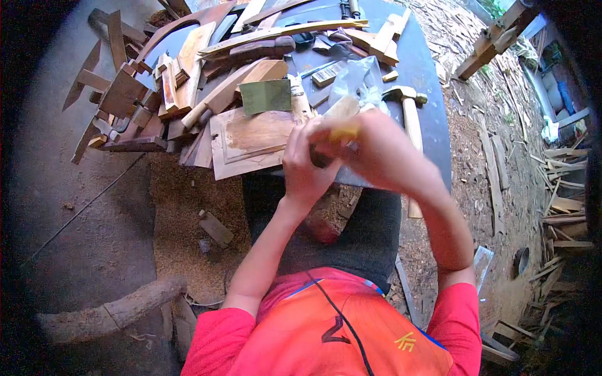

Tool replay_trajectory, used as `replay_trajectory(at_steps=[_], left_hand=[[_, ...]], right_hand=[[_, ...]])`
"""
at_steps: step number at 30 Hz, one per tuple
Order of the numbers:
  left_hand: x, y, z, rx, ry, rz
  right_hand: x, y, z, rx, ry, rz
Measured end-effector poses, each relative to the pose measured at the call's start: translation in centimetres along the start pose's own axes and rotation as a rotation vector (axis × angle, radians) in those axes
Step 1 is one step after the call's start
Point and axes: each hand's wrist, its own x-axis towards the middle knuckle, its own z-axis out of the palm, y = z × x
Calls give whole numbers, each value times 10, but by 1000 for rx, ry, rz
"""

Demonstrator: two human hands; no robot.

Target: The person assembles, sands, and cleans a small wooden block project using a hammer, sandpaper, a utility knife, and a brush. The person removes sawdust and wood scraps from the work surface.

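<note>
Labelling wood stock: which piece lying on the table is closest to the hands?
The flat panel with a grooved border, right beside the left hand, which with the right hand grips a block; other pieces are piled farther back.

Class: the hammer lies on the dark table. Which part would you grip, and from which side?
Probably the hammer by the free end of its wooden handle, reached from the near right side. Its metal head lies farther off on the table, while the straight handle points back toward the person and seems to overhang the edge, leaving room for fingers to wrap round.
</note>
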Motion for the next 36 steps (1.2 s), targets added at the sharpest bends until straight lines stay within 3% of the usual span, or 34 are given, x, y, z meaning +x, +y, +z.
replay_trajectory(at_steps=[3, 6, 7, 8, 10, 12, 14, 15, 19, 22, 26, 30, 32, 34, 36], left_hand=[[6, 5, 0, 58, 9, -13], [6, -2, 1, 57, -23, -42], [4, -1, 1, 50, 7, 25], [2, 0, 1, 64, 12, 25], [4, 4, -1, 86, 20, 33], [2, 5, 0, 99, 9, 10], [3, 4, 0, 109, 26, 29], [3, 2, -1, 62, -16, -9], [1, 2, -6, 46, -36, 3], [3, 4, -5, 58, -39, -22], [4, 7, -5, 91, -36, -23], [4, 7, -3, 95, -23, -9], [3, 2, -2, 75, -19, 39], [2, 3, -2, 62, -17, 17], [4, 6, -3, 81, -17, 3]], right_hand=[[11, 46, -9, 116, 253, 193], [3, 29, 2, -193, 48, 208], [-7, 14, 14, -10, 196, 1], [-12, 5, 11, 30, 137, -36], [-2, 32, -6, 104, 52, 150], [2, 57, -12, -57, 265, 375], [-7, 50, 5, -355, 65, 404], [-18, 39, 15, -414, 254, 186], [-32, 51, -5, -7, 286, 256], [-37, 45, 14, -58, 320, 12], [-40, 27, -2, 130, 118, -11], [-28, 36, -2, -156, 138, 88], [-31, 19, 15, -58, 246, -135], [-33, 13, 9, 20, 118, -207], [-29, 34, -4, 47, 30, 32]])
